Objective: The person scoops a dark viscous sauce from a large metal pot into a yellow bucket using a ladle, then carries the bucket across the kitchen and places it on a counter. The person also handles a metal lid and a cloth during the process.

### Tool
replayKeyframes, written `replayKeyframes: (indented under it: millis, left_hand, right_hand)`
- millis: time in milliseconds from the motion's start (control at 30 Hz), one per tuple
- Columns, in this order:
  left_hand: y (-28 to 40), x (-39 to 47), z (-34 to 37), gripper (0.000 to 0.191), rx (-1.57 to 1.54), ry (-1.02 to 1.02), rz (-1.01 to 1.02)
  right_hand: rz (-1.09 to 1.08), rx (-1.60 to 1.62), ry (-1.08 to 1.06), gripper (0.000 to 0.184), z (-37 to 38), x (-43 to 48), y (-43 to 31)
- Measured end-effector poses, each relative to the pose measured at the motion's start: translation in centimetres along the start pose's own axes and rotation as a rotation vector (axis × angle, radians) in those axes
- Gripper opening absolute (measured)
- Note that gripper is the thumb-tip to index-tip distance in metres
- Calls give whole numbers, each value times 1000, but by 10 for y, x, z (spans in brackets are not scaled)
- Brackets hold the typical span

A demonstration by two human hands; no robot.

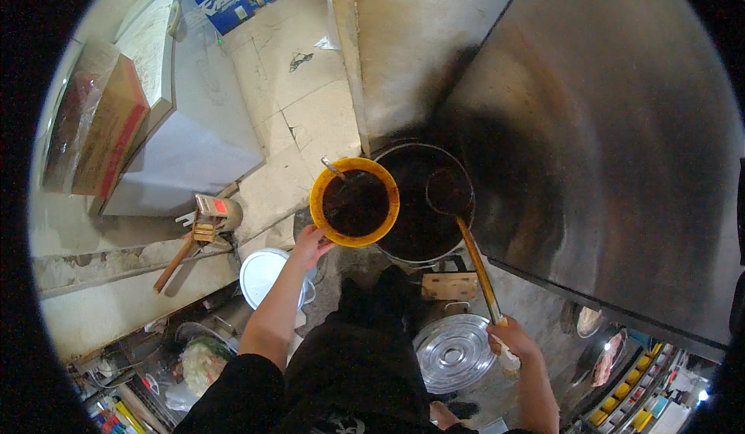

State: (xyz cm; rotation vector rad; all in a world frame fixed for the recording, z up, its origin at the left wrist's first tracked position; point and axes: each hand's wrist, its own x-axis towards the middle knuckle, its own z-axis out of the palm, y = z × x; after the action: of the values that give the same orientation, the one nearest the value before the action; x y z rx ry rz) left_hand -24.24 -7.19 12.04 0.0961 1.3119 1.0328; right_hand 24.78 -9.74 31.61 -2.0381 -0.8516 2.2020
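Note:
My left hand (311, 249) grips the near-left rim of a yellow bowl (319, 201). Dark liquid (358, 204) fills much of the bowl, and a metal spoon (330, 166) leans over its far-left rim. A large round stockpot (401, 255) with a dark interior stands beside the bowl, partly overlapped by it. My right hand (509, 344) is closed around the end of a long-handled ladle or strainer (478, 265). Its round head (450, 192) is over or in the pot; the darkness hides how deep, and whether it holds anything.
A metal panel (628, 160) rises along the pot's right side. Near my legs are a ridged metal lid (454, 352), a wooden block (449, 286) and a white-lidded bucket (265, 277). Leftward stand a white cabinet (204, 125), a cardboard box (110, 131) and a wooden-handled tool (174, 266).

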Motion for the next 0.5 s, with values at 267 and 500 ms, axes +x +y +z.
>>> replayKeyframes:
  millis: [267,500]
  left_hand:
    - [-8,7,-4,31,-57,-15,-2]
    - [-17,14,-7,24,-53,9,15]
  right_hand:
    - [80,-265,44,19,19,-49,-31]
    - [48,-352,-50,22,45,-49,-38]
